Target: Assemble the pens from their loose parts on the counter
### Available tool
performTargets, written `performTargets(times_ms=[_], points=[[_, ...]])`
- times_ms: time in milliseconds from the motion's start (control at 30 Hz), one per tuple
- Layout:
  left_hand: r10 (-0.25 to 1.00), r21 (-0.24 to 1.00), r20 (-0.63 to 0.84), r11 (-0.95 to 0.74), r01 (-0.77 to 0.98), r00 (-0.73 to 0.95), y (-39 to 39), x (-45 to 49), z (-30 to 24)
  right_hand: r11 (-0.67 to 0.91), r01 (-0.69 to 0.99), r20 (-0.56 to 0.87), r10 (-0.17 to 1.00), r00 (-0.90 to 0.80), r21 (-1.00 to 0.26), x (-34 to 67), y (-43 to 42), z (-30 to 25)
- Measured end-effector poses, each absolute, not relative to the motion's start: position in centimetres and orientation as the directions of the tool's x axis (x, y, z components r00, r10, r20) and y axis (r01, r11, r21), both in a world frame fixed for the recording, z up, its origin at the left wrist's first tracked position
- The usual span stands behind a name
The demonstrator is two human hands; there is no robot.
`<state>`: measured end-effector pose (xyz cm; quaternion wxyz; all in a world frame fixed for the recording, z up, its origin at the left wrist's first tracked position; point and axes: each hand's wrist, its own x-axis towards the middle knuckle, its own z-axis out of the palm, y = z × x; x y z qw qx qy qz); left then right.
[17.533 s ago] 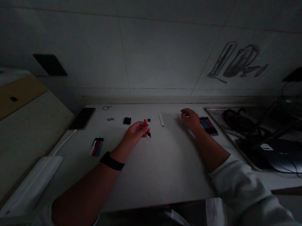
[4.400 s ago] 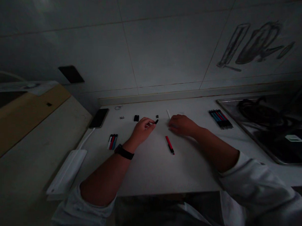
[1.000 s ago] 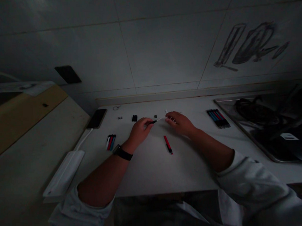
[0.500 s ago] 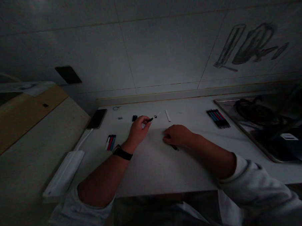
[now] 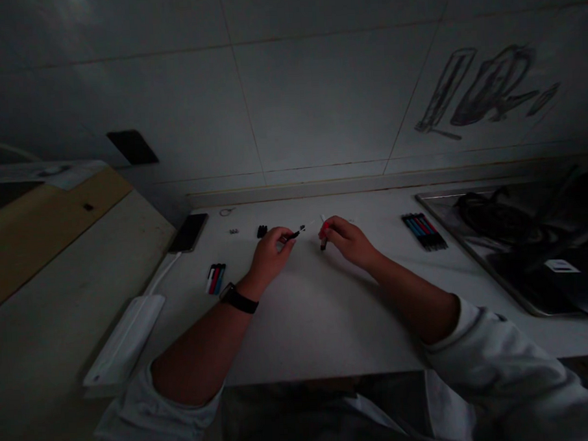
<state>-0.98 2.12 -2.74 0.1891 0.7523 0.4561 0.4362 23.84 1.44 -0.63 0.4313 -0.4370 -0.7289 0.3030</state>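
Between the thumb and fingertips of my left hand (image 5: 270,253) is a black pen part (image 5: 293,235) with a thin pale tip pointing right. A small dark piece (image 5: 303,228) lies close to that tip. My right hand (image 5: 349,243) pinches a red pen barrel (image 5: 323,229) with a dark lower end, held roughly upright just above the counter. Behind these fingers the end of a white stick (image 5: 322,217) peeks out; the rest of it is covered. Left of my left hand are several short black pen parts (image 5: 262,231).
Several coloured pen barrels (image 5: 215,278) lie at left, with tiny metallic pieces (image 5: 233,231) and a ring-shaped item (image 5: 226,212) behind. A phone (image 5: 189,233) and white power strip (image 5: 126,341) border the left. A row of pens (image 5: 424,232) lies right, beside a metal-rimmed sink (image 5: 475,255).
My right hand has moved up and away from me with the pen barrel, turning so its red part shows and covering most of the white stick. My left hand has stayed nearly still.
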Motion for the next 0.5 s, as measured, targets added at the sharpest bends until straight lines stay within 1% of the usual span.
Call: performTargets(times_ms=[100, 167, 300, 500], points=[[0.845, 0.671, 0.489, -0.522, 0.526, 0.215, 2.03, -1.05, -2.69, 0.449, 0.447, 0.401, 0.893, -0.203, -0.774, 24.09, 1.93, -1.41], [0.839, 0.663, 0.495, -0.532, 0.527, 0.224, 2.0, -1.09, -2.68, 0.481, 0.511, 0.45, 0.872, -0.193, -0.713, 24.21, 2.01, -1.6], [0.822, 0.638, 0.513, -0.559, 0.53, 0.249, 2.01, -1.15, -2.76, 0.56, 0.6, 0.552, 0.803, -0.224, -0.571, 24.33, 1.75, -1.29], [0.809, 0.613, 0.529, -0.573, 0.544, 0.255, 2.14, -1.26, -2.82, 0.582, 0.622, 0.585, 0.776, -0.234, -0.524, 24.33, 1.35, -1.05]])
